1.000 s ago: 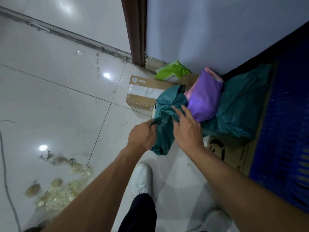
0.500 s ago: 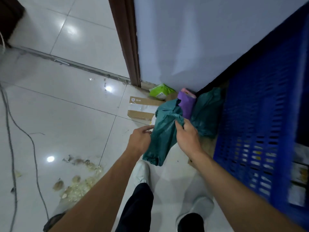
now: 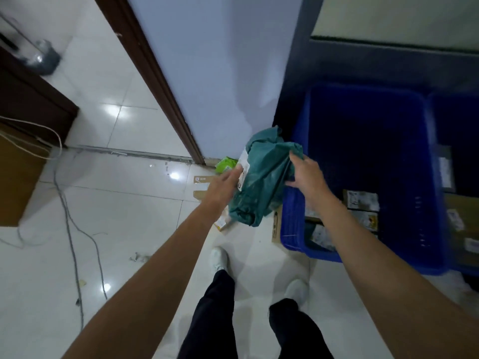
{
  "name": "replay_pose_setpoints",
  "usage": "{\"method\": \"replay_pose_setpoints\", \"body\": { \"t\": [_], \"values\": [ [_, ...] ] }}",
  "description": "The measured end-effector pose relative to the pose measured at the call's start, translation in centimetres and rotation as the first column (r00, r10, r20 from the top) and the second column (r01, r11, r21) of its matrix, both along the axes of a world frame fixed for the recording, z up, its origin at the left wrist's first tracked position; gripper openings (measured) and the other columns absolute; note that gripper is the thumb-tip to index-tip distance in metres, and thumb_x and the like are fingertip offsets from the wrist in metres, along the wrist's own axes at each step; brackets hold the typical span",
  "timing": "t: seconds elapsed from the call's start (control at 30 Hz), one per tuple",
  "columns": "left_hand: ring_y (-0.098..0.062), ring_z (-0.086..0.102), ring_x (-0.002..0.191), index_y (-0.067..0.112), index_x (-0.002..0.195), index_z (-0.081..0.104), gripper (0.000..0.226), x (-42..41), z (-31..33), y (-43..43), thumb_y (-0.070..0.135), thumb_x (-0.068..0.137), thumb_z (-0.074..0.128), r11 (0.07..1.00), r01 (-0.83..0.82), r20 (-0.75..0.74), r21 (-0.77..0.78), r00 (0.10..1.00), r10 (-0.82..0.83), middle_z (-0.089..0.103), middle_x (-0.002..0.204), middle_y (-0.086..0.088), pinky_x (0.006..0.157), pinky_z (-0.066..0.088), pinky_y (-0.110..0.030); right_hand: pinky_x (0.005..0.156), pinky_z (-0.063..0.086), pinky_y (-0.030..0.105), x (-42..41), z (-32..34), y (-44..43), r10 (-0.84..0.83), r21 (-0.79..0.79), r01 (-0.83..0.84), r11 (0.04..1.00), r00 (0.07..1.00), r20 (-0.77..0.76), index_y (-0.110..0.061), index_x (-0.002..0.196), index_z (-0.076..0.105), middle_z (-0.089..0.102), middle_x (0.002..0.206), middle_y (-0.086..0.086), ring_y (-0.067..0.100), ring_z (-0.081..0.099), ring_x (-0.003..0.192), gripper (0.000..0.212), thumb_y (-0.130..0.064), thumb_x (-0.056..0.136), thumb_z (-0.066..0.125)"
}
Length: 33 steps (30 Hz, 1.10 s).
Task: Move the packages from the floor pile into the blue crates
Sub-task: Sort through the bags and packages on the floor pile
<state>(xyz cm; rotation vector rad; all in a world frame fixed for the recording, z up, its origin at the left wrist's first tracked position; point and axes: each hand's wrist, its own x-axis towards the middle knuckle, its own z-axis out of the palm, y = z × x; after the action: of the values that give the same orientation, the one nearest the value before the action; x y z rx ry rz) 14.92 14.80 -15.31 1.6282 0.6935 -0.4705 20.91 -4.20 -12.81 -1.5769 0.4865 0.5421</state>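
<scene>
While outstretched, right hand [image 3: 308,177] around package [image 3: 261,182]

The package [image 3: 264,182] is teal, the crate [image 3: 293,224] blue, the floor [image 3: 129,216] white.

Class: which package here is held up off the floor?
The teal mailer bag, held between the left hand and the right hand; the lime-green packet and cardboard box lie on the floor.

Single head-worn wide-angle view, steeply downward over both forearms toward floor [image 3: 124,216] and blue crate [image 3: 363,257], close.
</scene>
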Motion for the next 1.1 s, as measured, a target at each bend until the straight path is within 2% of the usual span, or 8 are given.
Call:
{"method": "replay_pose_setpoints", "body": {
  "t": [0.2,0.37,0.47,0.6,0.7,0.77,0.93,1.1],
  "values": [
    [-0.018,0.062,0.108,0.018,0.133,0.056,0.065,-0.4,8.4,-6.9,0.064,0.086,0.061,0.979,0.162,0.098,0.127,0.980,-0.175,0.062,0.126,0.000,0.096,0.051,-0.037,0.081,0.060,0.042,-1.5,8.5,-10.5,-0.119,0.150,0.115,0.982,0.993,0.019,-0.019,0.126,0.060,0.066,0.124,0.010,0.028,0.066,0.109,0.030,-0.036,0.103,0.054],
    [-0.015,0.068,0.084,0.015,0.107,0.064,0.060,-0.2,14.3,-14.0,0.069,0.082,0.061,0.948,0.228,0.136,0.222,0.956,-0.261,0.072,0.104,-0.003,0.069,0.053,-0.027,0.085,0.058,0.045,-3.4,14.9,-19.8,-0.268,0.307,0.241,0.921,0.962,0.050,-0.019,0.126,0.061,0.067,0.126,0.009,0.028,0.067,0.109,0.032,-0.038,0.102,0.055],
    [-0.020,0.067,0.086,0.000,0.122,0.060,0.104,0.1,15.6,-17.5,0.085,0.062,0.065,0.976,0.110,0.075,0.188,0.989,-0.126,0.068,0.117,-0.016,0.065,0.053,-0.028,0.090,0.055,0.047,-4.2,16.6,-24.5,-0.384,0.444,0.325,0.835,0.922,0.048,-0.020,0.126,0.060,0.064,0.131,0.009,0.030,0.064,0.116,0.031,-0.038,0.104,0.051],
    [-0.029,0.067,0.101,0.013,0.127,0.057,0.095,-0.4,16.9,-21.9,0.081,0.062,0.069,0.986,0.005,-0.077,-0.167,0.997,-0.018,0.068,0.115,-0.010,0.086,0.056,-0.042,0.093,0.055,0.047,-5.2,17.1,-29.0,-0.499,0.596,0.407,0.692,0.867,-0.013,-0.017,0.140,0.055,0.063,0.135,0.010,0.033,0.060,0.123,0.043,-0.039,0.104,0.048],
    [-0.031,0.070,0.107,0.019,0.128,0.061,0.075,-0.3,16.9,-24.7,0.064,0.070,0.078,0.802,-0.111,-0.094,-0.587,0.993,0.069,0.072,0.118,-0.011,0.093,0.055,-0.048,0.094,0.055,0.047,-5.5,16.3,-30.5,-0.541,0.651,0.450,0.611,0.838,-0.071,-0.015,0.140,0.057,0.064,0.134,0.012,0.035,0.059,0.123,0.043,-0.038,0.104,0.049],
    [-0.032,0.067,0.113,0.018,0.132,0.061,0.064,0.2,17.0,-25.9,0.055,0.081,0.074,0.724,-0.098,-0.032,-0.683,0.994,0.105,0.070,0.123,-0.011,0.100,0.050,-0.049,0.090,0.056,0.046,-5.5,15.6,-31.1,-0.563,0.661,0.482,0.575,0.819,-0.108,-0.015,0.140,0.056,0.064,0.133,0.013,0.035,0.060,0.122,0.044,-0.038,0.103,0.048],
    [-0.031,0.067,0.113,0.016,0.129,0.063,0.055,4.0,15.3,-26.5,0.045,0.084,0.074,0.763,-0.064,0.061,-0.643,0.989,0.134,0.070,0.122,-0.011,0.104,0.048,-0.049,0.076,0.059,0.040,-3.2,14.2,-32.3,-0.585,0.414,0.580,0.701,0.800,-0.131,-0.013,0.134,0.057,0.066,0.124,0.014,0.031,0.064,0.111,0.036,-0.030,0.102,0.053],
    [-0.024,0.071,0.102,0.015,0.141,0.047,0.112,8.9,14.1,-25.7,0.055,0.048,0.095,0.889,-0.249,0.137,-0.384,0.937,0.322,0.068,0.123,-0.005,0.084,0.060,-0.043,0.076,0.055,0.032,-1.4,13.1,-32.0,-0.623,0.060,0.629,0.775,0.776,-0.096,-0.010,0.141,0.050,0.060,0.128,0.014,0.024,0.064,0.107,0.046,-0.032,0.101,0.056]
  ]
}}
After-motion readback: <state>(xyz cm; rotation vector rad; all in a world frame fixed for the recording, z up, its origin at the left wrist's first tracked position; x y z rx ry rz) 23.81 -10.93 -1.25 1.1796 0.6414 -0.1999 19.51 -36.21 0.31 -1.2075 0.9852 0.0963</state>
